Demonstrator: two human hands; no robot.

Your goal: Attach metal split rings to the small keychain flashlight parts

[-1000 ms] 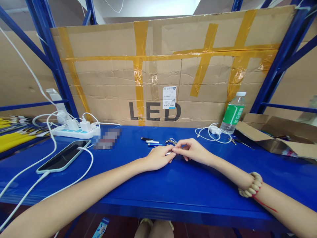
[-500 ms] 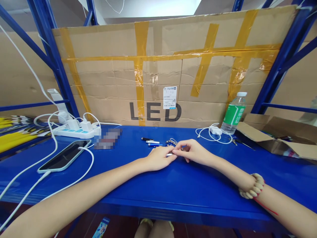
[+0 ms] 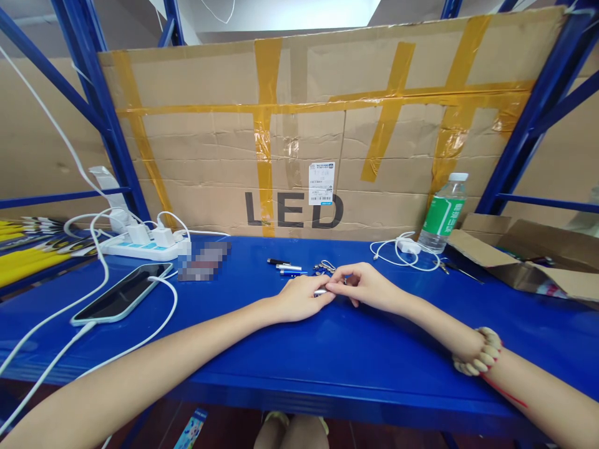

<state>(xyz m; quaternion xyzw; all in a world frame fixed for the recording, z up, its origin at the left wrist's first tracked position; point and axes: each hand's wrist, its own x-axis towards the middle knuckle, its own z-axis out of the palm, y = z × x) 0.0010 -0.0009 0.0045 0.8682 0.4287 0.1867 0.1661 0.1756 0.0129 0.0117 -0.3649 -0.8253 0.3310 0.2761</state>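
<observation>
Silver, a small metal cylinder (image 3: 321,292) is being pinched between both hands, left hand (image 3: 299,299) and right hand (image 3: 362,285), just before the loose little pen-shaped pieces (image 3: 289,268) on the blue metal bench (image 3: 327,355).

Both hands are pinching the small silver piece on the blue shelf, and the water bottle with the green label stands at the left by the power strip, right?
Not quite. The head view shows the water bottle at the right, beside the open cardboard box; the power strip is at the left. The left hand and right hand do meet on the small silver piece on the blue shelf.
</observation>
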